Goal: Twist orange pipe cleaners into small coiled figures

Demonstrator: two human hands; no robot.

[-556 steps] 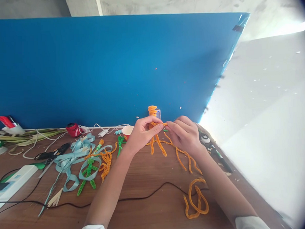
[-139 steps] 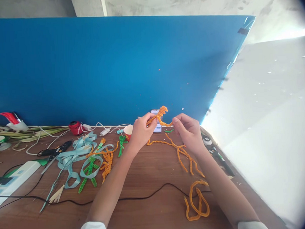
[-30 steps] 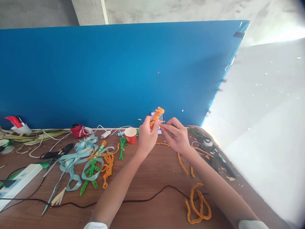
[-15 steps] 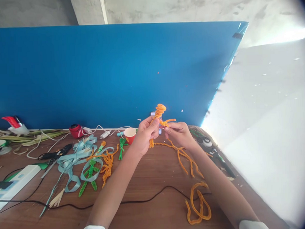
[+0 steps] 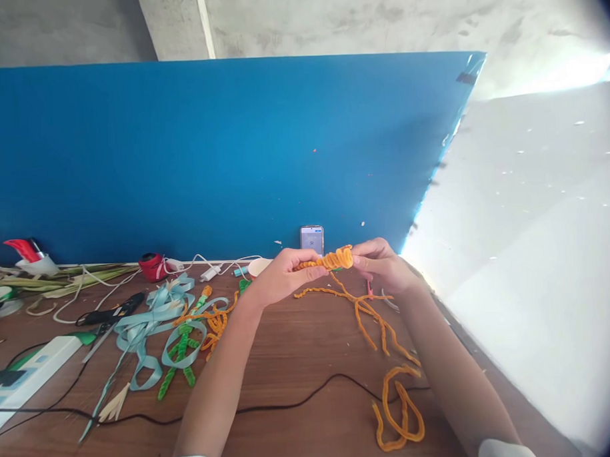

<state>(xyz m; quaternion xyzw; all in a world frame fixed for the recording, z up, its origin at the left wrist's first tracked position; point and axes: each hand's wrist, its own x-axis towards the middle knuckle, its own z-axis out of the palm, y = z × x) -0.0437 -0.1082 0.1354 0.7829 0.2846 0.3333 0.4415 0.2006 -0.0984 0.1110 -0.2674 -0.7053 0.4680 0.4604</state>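
My left hand [image 5: 279, 277] is closed around a coiled orange pipe cleaner [image 5: 339, 258], its thumb and fingers pressing along the coil, which lies nearly level and points right. At the wide end of the coil, the closed fingertips of my right hand [image 5: 386, 265] pinch; they hide just what part they grip. Below the hands, a branching bunch of thin orange pipe cleaners [image 5: 363, 301] lies on the table [image 5: 290, 362]. Nearer to me, a looped orange pipe cleaner [image 5: 402, 418] rests beside my right forearm.
A phone [image 5: 312, 237] leans against the blue partition [image 5: 207, 158]. To the left lie blue ribbon [image 5: 143, 321], green pipe cleaner pieces [image 5: 182, 353], a glue gun [image 5: 115, 308] and a white power strip [image 5: 37, 371]. A black cable [image 5: 291, 407] crosses the table. A paper cup [image 5: 259, 266] sits behind my left hand.
The coil has tipped from upright to nearly level, its wide end swinging right and down. My right hand has shifted right to that end. The phone is now less covered.
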